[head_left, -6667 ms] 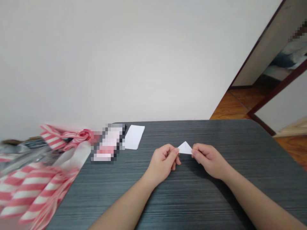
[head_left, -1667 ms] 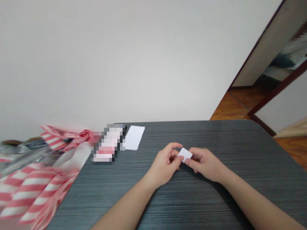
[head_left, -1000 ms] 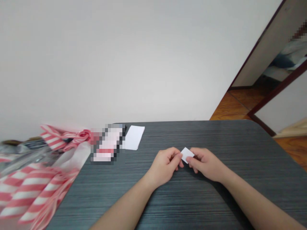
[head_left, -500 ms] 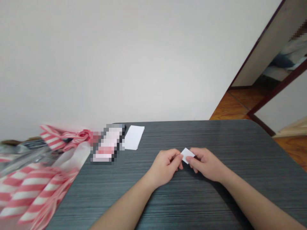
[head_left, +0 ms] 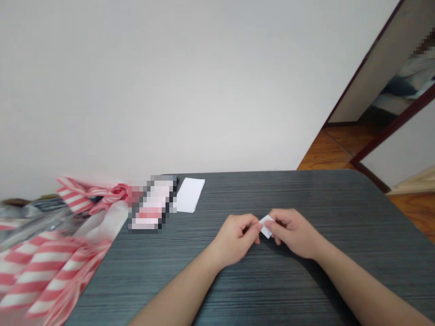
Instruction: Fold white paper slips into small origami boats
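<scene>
Folded paper [head_left: 266, 233], white and small, is held between the fingertips of both hands, just above the table [head_left: 238, 290] or resting on it; which of the two cannot be told. The person's left hand [head_left: 238, 236] pinches its left corner between thumb and curled forefinger. The right hand [head_left: 296, 233] grips it from the other side, thumb lying across the top face and fingers bent behind, so part of the paper is covered. Both hands are nearly closed and close together, and the paper sits tilted with one corner pointing down toward the person.

Beyond the left hand, well apart from it, white sheets [head_left: 190, 195] lie flat near the far edge. Just beside them is a dark-edged object [head_left: 154, 203], blurred into blocks. Past the table's left edge are red-and-white striped cloth [head_left: 44, 271] and clear plastic [head_left: 107, 222]. A pale wall [head_left: 204, 81] rises behind, with wooden floor [head_left: 316, 147] to the right.
</scene>
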{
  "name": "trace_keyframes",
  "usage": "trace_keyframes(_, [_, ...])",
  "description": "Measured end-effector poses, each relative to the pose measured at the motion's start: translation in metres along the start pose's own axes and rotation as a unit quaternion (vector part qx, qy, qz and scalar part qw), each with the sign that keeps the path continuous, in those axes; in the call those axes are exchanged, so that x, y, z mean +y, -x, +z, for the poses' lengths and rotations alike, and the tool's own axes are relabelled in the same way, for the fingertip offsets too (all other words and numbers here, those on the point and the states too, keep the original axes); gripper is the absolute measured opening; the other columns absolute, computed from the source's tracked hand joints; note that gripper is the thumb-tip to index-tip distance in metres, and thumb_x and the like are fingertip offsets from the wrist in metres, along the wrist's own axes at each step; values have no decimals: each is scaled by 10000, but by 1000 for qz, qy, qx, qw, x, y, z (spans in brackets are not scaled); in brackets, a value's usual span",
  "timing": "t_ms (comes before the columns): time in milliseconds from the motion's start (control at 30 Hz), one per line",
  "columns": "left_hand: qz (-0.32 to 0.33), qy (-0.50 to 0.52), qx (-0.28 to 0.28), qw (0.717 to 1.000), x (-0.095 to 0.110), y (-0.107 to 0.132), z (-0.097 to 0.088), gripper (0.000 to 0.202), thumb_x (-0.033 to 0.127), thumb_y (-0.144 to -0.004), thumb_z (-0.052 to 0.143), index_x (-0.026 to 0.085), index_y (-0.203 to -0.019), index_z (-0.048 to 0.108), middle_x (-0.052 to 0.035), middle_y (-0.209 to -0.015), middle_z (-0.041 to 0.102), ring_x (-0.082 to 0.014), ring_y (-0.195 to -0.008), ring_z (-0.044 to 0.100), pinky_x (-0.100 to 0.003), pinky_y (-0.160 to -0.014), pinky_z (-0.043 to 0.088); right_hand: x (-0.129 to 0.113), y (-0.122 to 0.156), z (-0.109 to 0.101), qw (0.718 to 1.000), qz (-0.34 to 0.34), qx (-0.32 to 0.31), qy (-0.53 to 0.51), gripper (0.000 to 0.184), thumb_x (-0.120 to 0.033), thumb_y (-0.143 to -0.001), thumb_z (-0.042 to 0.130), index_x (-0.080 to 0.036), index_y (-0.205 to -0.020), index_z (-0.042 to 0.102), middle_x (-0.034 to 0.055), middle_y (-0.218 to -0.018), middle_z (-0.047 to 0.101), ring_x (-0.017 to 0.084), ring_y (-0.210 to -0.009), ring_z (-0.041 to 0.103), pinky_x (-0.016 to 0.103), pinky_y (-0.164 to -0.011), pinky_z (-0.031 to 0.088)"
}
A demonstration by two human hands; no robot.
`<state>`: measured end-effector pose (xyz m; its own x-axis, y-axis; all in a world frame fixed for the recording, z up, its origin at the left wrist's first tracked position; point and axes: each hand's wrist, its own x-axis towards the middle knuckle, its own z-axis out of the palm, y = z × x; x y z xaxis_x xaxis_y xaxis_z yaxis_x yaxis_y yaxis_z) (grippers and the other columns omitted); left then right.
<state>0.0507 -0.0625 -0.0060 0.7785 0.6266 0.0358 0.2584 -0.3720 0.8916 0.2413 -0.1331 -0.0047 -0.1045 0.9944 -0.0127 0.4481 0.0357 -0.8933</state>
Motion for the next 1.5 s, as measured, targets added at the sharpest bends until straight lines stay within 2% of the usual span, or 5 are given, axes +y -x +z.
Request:
trace_keyframes(567, [-2,-17,-16,1000,3,1,-1,361,292,-958,478,158,-655,623,10,-597,622,-98,-543,517,-210,-561,356,-4,-1,0,999,-32,24,34,343,-266,-970,490,-172,-649,567,-25,-541,554,115,-537,523,230,-567,382])
trace_keyframes(900, [-9,-12,-24,1000,3,1,-2,377,310,-961,461,161,-656,625,8,-590,609,-104,-540,508,-215,-552,350,-2,-2,0,999,-14,29,13,315,-279,-971,481,-173,-693,584,-17,-545,565,122,-531,527,235,-561,399])
trace_keyframes(1033, [-25,5,1,1000,2,0,-2,389,327,-968,454,159,-657,616,11,-579,595,-102,-537,499,-213,-557,359,0,-1,2,999,11,-1,-34,254,-298,-950,513,-169,-743,583,-34,-539,543,105,-488,491,216,-513,384])
trace_keyframes(1167, [-33,27,12,999,1,0,-1,383,333,-973,449,158,-675,614,9,-598,604,-105,-569,523,-209,-587,381,0,0,4,997,33,-44,-55,193,-255,-916,551,-161,-753,593,-37,-586,542,88,-468,486,194,-467,367])
trace_keyframes(1500, [-42,49,8,998,-2,0,-1,380,366,-972,452,163,-696,618,-1,-618,629,-111,-575,534,-212,-593,400,-1,0,3,997,39,-43,-58,200,-233,-921,534,-154,-751,606,-24,-620,580,76,-455,495,182,-459,384])
